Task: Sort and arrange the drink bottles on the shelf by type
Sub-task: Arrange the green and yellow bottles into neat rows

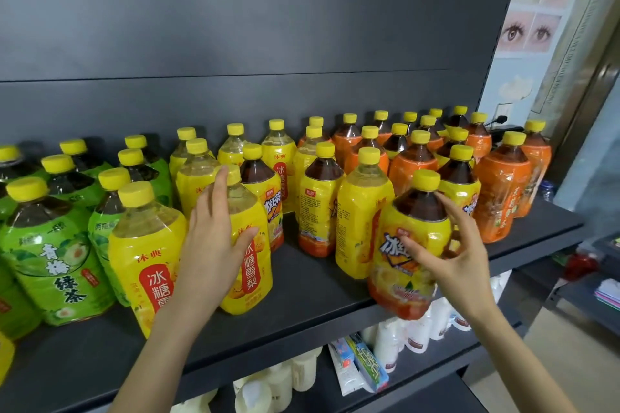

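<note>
On the dark shelf [302,292], yellow-capped drink bottles stand in loose groups: green tea bottles [57,245] toward nine o'clock, clear pear drink bottles in yellow labels around the middle, orange-labelled bottles [500,191] toward two o'clock. The person's left hand [214,241] rests flat against a pear drink bottle [250,238] at the centre, fingers [219,184] stretched and slightly apart, thumb laid across the label, not closed round it. At four o'clock, an iced tea bottle [412,245] sits tilted at the shelf's front edge, its base past the lip. The right hand [449,255] is against its right side, fingers spread wide and touching its shoulder and label rather than clamped. White cups [419,332] show on the lower shelf beneath
</note>
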`<state>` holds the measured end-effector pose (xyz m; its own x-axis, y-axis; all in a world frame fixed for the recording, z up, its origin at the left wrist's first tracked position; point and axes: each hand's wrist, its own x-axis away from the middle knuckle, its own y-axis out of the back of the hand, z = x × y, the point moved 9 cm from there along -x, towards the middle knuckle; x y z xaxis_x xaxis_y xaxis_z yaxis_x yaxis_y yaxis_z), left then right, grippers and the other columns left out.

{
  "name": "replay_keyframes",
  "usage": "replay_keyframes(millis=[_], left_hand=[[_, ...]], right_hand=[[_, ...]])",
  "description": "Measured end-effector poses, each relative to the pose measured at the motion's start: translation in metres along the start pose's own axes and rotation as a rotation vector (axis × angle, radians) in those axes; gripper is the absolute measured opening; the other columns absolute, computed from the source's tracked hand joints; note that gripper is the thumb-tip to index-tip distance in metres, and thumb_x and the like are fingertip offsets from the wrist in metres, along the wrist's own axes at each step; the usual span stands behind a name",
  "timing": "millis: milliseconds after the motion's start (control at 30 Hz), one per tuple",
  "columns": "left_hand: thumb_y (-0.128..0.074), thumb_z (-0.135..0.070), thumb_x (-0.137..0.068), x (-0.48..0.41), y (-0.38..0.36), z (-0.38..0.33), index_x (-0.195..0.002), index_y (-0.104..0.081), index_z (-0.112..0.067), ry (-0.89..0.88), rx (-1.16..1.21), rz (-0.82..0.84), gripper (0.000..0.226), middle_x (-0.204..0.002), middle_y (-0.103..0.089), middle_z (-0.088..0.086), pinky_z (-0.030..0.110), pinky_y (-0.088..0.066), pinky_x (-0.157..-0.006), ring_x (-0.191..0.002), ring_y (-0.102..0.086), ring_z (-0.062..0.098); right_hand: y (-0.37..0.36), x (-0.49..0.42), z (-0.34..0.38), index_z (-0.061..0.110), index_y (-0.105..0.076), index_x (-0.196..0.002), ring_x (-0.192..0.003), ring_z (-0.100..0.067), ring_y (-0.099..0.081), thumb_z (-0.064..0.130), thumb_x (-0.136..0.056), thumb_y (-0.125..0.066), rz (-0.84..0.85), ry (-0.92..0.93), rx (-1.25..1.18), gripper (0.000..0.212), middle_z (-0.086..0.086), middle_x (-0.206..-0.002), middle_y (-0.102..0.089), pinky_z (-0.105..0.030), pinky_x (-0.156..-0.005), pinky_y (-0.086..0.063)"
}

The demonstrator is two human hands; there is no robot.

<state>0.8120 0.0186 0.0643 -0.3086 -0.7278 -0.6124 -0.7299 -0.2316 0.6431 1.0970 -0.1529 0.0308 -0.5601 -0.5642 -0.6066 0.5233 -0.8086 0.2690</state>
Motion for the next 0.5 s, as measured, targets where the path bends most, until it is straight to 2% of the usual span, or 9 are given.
replay_keyframes(millis=[100,167,233,300,367,500], left_hand=[[-0.071,-0.022,-0.082,0.000,0.000,0.001,-0.151,0.000,-0.027,0.005,-0.010,0.004,0.099,-0.151,-0.026,0.011,0.041,-0.035,-0.107,-0.138,-0.030,0.028],[-0.071,-0.022,-0.081,0.000,0.000,0.001,-0.151,-0.001,-0.027,0.008,-0.007,0.005,0.099,-0.150,-0.027,0.011,0.042,-0.036,-0.106,-0.137,-0.031,0.028],[-0.071,-0.023,-0.081,0.000,0.000,0.001,-0.151,-0.001,-0.027,0.012,-0.008,0.006,0.099,-0.150,-0.028,0.012,0.043,-0.037,-0.105,-0.137,-0.032,0.028],[-0.071,-0.024,-0.081,0.000,0.000,0.001,-0.151,-0.002,-0.027,0.015,-0.011,0.006,0.099,-0.149,-0.029,0.012,0.043,-0.037,-0.105,-0.137,-0.032,0.028],[-0.071,-0.024,-0.081,0.000,0.000,0.001,-0.151,-0.002,-0.027,0.015,-0.005,0.005,0.099,-0.149,-0.029,0.011,0.042,-0.037,-0.105,-0.136,-0.032,0.028],[-0.071,-0.024,-0.081,0.002,0.001,0.002,-0.151,-0.002,-0.026,0.006,0.003,0.005,0.098,-0.149,-0.028,0.010,0.041,-0.037,-0.105,-0.136,-0.032,0.027]], right_hand=[[0.011,-0.014,-0.010,0.036,-0.040,-0.137,-0.113,0.002,-0.039,0.062,-0.065,-0.073,-0.088,-0.031,0.132,0.083,0.000,-0.129,-0.046,-0.035,-0.100,-0.040],[0.008,-0.025,-0.015,0.033,-0.036,-0.141,-0.114,-0.005,-0.039,0.051,-0.068,-0.071,-0.084,-0.065,0.211,0.084,-0.007,-0.133,-0.043,-0.031,-0.093,-0.040],[0.001,-0.035,-0.018,0.031,-0.029,-0.145,-0.123,-0.023,-0.040,0.047,-0.073,-0.071,-0.064,-0.083,0.363,0.085,-0.012,-0.137,-0.038,-0.036,-0.085,-0.041],[-0.002,-0.041,-0.019,0.031,-0.027,-0.147,-0.127,-0.033,-0.035,0.047,-0.075,-0.072,-0.075,-0.074,0.546,0.086,-0.014,-0.141,-0.032,-0.043,-0.078,-0.046],[-0.002,-0.044,-0.021,0.030,-0.028,-0.146,-0.125,-0.036,-0.036,0.046,-0.075,-0.073,-0.111,-0.055,0.618,0.086,-0.016,-0.142,-0.026,-0.047,-0.073,-0.051],[-0.008,-0.049,-0.030,0.029,-0.026,-0.148,-0.117,-0.035,-0.044,0.043,-0.077,-0.072,-0.130,-0.043,0.581,0.085,-0.017,-0.133,-0.035,-0.050,-0.073,-0.053]])
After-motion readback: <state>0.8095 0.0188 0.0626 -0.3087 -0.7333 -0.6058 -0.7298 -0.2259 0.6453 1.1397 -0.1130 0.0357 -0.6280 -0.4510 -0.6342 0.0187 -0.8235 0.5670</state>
